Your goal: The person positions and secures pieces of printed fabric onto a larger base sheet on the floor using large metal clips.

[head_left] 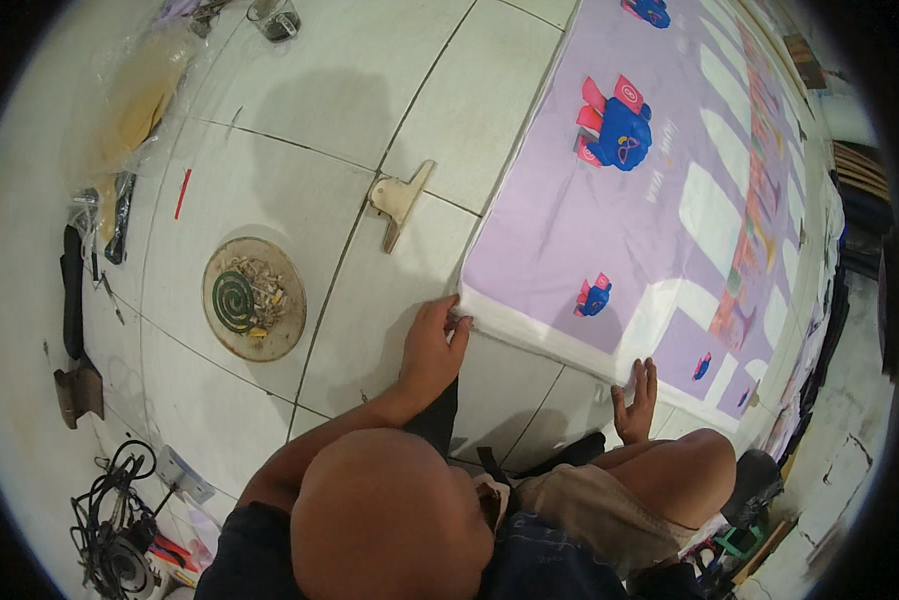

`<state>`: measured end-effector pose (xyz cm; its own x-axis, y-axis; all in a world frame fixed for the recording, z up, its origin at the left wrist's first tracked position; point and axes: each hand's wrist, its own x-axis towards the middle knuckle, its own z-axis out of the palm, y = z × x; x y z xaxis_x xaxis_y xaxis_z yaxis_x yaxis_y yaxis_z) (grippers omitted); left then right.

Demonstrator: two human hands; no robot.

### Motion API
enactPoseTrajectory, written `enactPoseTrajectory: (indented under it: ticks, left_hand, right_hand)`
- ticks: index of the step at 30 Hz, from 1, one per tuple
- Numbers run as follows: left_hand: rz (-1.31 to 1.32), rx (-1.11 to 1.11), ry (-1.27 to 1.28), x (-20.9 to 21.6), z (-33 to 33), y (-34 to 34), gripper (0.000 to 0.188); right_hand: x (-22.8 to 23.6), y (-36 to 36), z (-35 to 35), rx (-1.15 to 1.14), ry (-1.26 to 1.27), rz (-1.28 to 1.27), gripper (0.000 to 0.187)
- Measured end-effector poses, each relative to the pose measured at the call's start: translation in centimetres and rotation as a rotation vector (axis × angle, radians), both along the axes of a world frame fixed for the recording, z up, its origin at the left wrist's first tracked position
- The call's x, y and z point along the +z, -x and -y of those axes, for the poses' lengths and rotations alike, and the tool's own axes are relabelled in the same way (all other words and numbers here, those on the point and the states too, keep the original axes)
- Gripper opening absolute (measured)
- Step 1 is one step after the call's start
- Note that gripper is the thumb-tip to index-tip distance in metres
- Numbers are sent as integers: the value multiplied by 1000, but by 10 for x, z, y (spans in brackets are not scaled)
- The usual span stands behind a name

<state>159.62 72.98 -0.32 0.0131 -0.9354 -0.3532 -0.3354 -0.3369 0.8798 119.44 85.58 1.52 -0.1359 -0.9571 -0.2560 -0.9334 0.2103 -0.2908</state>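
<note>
A large lilac printed fabric sheet (540, 230) with blue and pink cartoon figures and white shapes lies flat on the right. White material (540, 342) shows along its near edge. My left hand (435, 345) is at the near left corner, thumb and fingers closed on the sheet's edge. Farther right, my right hand (637, 402) touches the near edge with fingers stretched out and the thumb apart. What lies under the fingertips is partly hidden. On the tiles left of the sheet rests a pale metal bulldog clip (400, 203), apart from both hands.
White floor tiles (370, 290) surround the sheet. Left of my hand stands a round tray (295, 330) with a green mosquito coil and cigarette butts. A glass (275, 20), a plastic bag (135, 110) and tangled black cables (110, 520) lie farther left. Dark folded material (863, 205) is stacked at right.
</note>
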Motion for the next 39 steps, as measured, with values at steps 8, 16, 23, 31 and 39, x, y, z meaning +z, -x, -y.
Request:
enactPoseTrajectory:
  ticks: [8, 16, 23, 31, 39]
  left_hand:
    - [122, -133, 221, -13, -5, 1, 30]
    - [136, 1, 176, -13, -9, -14, 28]
    - [427, -386, 660, 0, 36, -11, 48]
    - [593, -845, 595, -13, 63, 56, 68]
    - [714, -874, 569, -29, 60, 46, 76]
  right_hand:
    - [-2, 3, -1, 5, 6, 11, 67]
    - [0, -2, 2, 14, 10, 15, 66]
    - [-4, 6, -7, -31, 50, -19, 72]
    - [-3, 6, -1, -10, 88, -84, 78]
    - [2, -2, -7, -59, 78, -22, 77]
